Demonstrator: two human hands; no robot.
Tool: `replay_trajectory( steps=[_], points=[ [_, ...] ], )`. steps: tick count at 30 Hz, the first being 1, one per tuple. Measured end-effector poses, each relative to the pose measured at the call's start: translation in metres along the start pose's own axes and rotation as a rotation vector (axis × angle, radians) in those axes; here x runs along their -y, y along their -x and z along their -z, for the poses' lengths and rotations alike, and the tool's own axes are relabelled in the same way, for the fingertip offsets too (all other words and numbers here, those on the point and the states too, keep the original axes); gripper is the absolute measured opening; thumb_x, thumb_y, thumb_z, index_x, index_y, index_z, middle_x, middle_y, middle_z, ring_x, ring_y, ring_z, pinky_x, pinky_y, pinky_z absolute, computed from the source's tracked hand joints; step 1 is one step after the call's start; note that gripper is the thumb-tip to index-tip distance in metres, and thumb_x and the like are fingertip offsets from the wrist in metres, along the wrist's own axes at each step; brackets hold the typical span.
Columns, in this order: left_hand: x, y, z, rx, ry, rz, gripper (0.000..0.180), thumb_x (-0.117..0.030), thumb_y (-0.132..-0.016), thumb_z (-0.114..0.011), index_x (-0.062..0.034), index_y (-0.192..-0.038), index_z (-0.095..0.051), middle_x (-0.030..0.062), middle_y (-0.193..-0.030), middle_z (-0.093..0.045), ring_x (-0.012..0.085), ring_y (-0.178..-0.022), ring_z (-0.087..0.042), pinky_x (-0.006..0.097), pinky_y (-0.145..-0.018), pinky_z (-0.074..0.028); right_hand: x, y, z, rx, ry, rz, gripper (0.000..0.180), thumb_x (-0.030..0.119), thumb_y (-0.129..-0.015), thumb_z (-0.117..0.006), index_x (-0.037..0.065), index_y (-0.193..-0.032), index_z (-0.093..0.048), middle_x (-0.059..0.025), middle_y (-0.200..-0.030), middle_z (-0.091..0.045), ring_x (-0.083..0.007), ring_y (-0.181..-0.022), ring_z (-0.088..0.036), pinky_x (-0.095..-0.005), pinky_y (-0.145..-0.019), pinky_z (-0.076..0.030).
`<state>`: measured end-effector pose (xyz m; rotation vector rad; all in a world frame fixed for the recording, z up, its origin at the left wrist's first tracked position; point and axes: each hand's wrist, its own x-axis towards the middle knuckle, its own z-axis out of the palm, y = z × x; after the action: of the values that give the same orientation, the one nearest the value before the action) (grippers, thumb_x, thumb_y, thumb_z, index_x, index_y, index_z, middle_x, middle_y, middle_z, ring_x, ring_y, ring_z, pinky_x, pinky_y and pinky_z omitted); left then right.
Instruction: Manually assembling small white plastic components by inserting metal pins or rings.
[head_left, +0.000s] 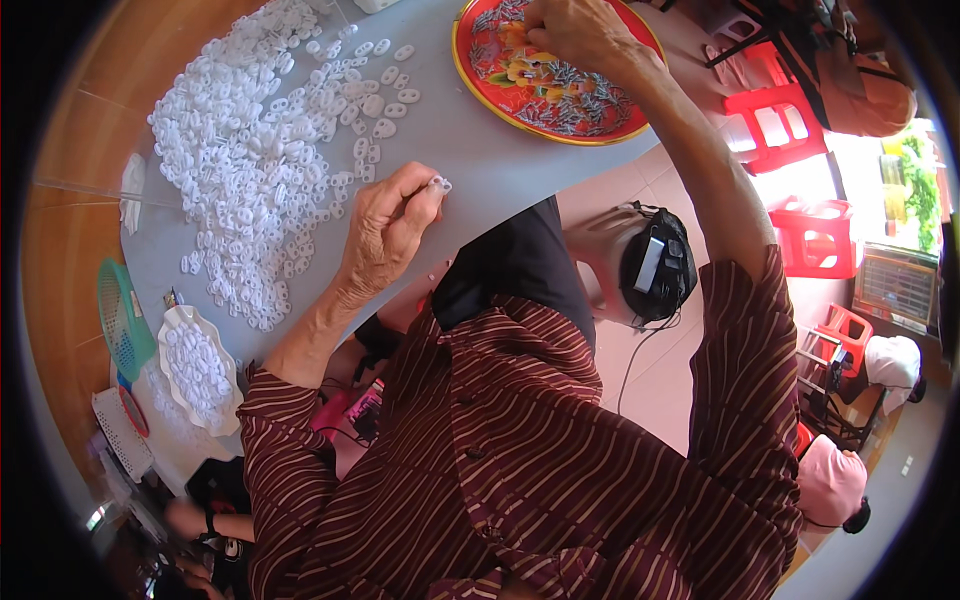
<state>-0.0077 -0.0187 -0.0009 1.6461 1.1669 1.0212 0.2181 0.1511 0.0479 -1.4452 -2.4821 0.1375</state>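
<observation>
My left hand [385, 232] is closed above the grey table [480, 195], thumb and fingers pinching a small white plastic piece [441, 184] at their tips. To its left spreads a large heap of white oval plastic pieces [250, 140] with holes in them, thinning into loose ones near the hand. My right hand [585, 38] reaches over a round red tray [585, 138] with a yellow rim and flower pattern. Small grey metal screws [595, 108] lie scattered in that tray. The right fingers are bent together down at the screws; what they hold is hidden.
At the lower left, a white scalloped dish [228, 350] holds more white pieces beside a green mesh basket [125, 315]. Right of my lap is a black bag [660, 265] with a cable. Red plastic stools [815, 238] stand further right, with other people around.
</observation>
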Motion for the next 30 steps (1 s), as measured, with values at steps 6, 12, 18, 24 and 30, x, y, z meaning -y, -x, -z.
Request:
replay_trajectory(
  steps=[6, 12, 18, 24, 30],
  points=[
    [0.001, -0.001, -0.001, 0.019, -0.006, 0.0, 0.014, -0.012, -0.088, -0.053, 0.0001, -0.081, -0.054, 0.0023, -0.062, -0.051, 0.008, -0.058, -0.048, 0.024, -0.056, -0.041, -0.01, -0.015, -0.02, 0.011, 0.127, -0.001, 0.016, 0.014, -0.072, -0.064, -0.002, -0.074, -0.065, -0.0237, -0.074, -0.062, -0.0358, -0.074, -0.064, -0.0455, -0.064, -0.051],
    [0.005, -0.003, 0.001, -0.002, -0.005, 0.008, 0.017, -0.015, -0.088, -0.052, 0.0005, -0.081, -0.055, 0.0035, -0.062, -0.054, 0.0101, -0.058, -0.051, 0.026, -0.057, -0.042, 0.006, 0.006, 0.007, -0.005, -0.139, -0.027, 0.021, 0.018, -0.068, -0.068, -0.002, -0.069, -0.061, -0.0167, -0.066, -0.061, -0.0226, -0.063, -0.061, -0.0356, -0.056, -0.049],
    [0.011, -0.005, 0.004, -0.003, 0.133, 0.029, 0.021, -0.017, -0.089, -0.05, 0.0006, -0.081, -0.056, 0.0042, -0.066, -0.056, 0.0113, -0.063, -0.052, 0.025, -0.061, -0.042, 0.056, 0.056, -0.014, -0.083, -0.712, 0.044, 0.014, 0.009, -0.078, -0.064, -0.002, -0.087, -0.065, -0.0046, -0.071, -0.062, -0.009, -0.061, -0.057, -0.0255, -0.055, -0.047],
    [0.01, -0.007, 0.007, -0.01, 0.085, 0.006, 0.021, -0.018, -0.09, -0.049, 0.0001, -0.082, -0.056, 0.0035, -0.066, -0.055, 0.0098, -0.064, -0.049, 0.025, -0.062, -0.042, 0.095, 0.096, -0.059, 0.045, -1.337, -0.217, 0.016, 0.009, -0.084, -0.064, -0.001, -0.095, -0.067, -0.0032, -0.074, -0.065, -0.0079, -0.066, -0.059, -0.0221, -0.061, -0.05],
    [0.017, -0.005, 0.008, -0.004, 0.07, -0.033, 0.019, -0.017, -0.089, -0.05, -0.0003, -0.081, -0.054, 0.0033, -0.065, -0.054, 0.0097, -0.062, -0.048, 0.025, -0.059, -0.042, 0.103, 0.1, -0.065, 0.002, -1.469, -0.25, 0.014, 0.009, -0.086, -0.064, 0.001, -0.097, -0.066, -0.001, -0.081, -0.065, -0.0065, -0.074, -0.059, -0.0212, -0.066, -0.048]
  ],
)
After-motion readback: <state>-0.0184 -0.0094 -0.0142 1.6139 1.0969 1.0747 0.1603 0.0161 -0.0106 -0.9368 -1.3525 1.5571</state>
